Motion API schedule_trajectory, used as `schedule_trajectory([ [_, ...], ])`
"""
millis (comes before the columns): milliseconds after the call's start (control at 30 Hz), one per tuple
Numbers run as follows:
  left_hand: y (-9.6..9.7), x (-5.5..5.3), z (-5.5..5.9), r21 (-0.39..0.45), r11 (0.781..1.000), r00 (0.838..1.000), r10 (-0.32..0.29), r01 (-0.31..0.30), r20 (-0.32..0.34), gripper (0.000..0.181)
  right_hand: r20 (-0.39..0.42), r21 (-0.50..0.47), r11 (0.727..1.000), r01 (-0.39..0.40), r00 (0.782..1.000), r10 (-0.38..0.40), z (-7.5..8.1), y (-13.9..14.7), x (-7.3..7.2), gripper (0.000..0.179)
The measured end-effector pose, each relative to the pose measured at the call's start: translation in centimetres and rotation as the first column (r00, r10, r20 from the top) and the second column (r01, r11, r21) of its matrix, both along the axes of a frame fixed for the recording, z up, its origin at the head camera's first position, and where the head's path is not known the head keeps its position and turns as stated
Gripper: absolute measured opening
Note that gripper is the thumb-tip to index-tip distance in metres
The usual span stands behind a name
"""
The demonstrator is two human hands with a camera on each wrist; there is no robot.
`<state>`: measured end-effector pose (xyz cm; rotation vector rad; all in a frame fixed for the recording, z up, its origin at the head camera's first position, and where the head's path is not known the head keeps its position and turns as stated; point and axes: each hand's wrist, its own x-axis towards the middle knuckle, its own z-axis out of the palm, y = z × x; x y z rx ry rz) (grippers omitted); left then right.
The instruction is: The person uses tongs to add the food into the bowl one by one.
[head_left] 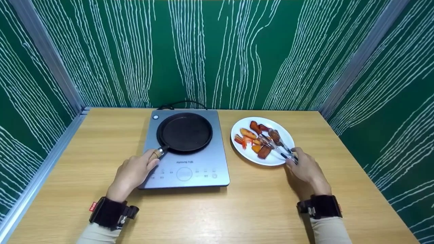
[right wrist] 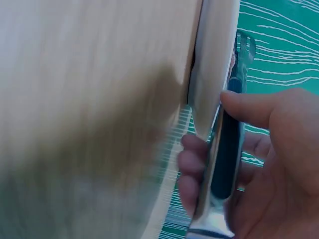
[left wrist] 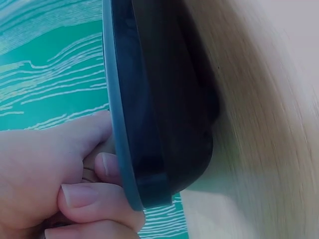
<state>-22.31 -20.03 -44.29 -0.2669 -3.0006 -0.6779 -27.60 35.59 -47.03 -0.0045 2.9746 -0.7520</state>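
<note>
My left hand [head_left: 132,173] grips the wood-coloured handle [head_left: 157,154] of a black frying pan [head_left: 185,132], which sits on an induction cooker [head_left: 217,152]. Close up in the left wrist view, the cooker's edge [left wrist: 122,114] hides much of the pan. My right hand [head_left: 307,166] holds metal tongs [head_left: 283,148] with black grips, thumb on one side and fingers on the other. The tongs' spread ends lie among the food on a white plate [head_left: 240,153]. Browned pieces [head_left: 264,151], an orange wedge [head_left: 248,133] and red bits [head_left: 247,139] fill its middle.
A wooden table [head_left: 210,217] carries everything. The cooker's touch panel [head_left: 184,174] faces me, and a black cord [head_left: 190,101] runs behind it. Green walls [head_left: 217,54] with white lines stand at the back and both sides.
</note>
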Motion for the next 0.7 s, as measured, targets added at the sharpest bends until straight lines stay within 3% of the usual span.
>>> schedule_trajectory([
  [167,-0.1,0.0,0.2,0.034,0.999,1.0,-0.022,0.022,0.006,0.027,0.038,0.032,0.999,0.011,0.999,-0.012,1.4,-0.6,0.3,0.073],
  [300,-0.1,0.0,0.1,0.047,0.998,0.999,-0.033,0.032,0.016,0.026,-0.027,0.061,0.998,0.026,0.999,-0.025,2.8,-1.3,0.2,0.074],
  [433,-0.1,0.0,0.2,0.048,0.998,0.999,-0.035,0.034,0.009,0.026,-0.096,0.133,0.991,0.015,0.995,-0.002,4.0,-2.1,-1.4,0.065],
  [700,0.0,0.0,0.2,0.052,0.998,0.999,-0.035,0.034,0.031,0.028,-0.098,0.279,0.96,-0.021,0.994,0.05,4.9,-3.9,-4.4,0.049],
])
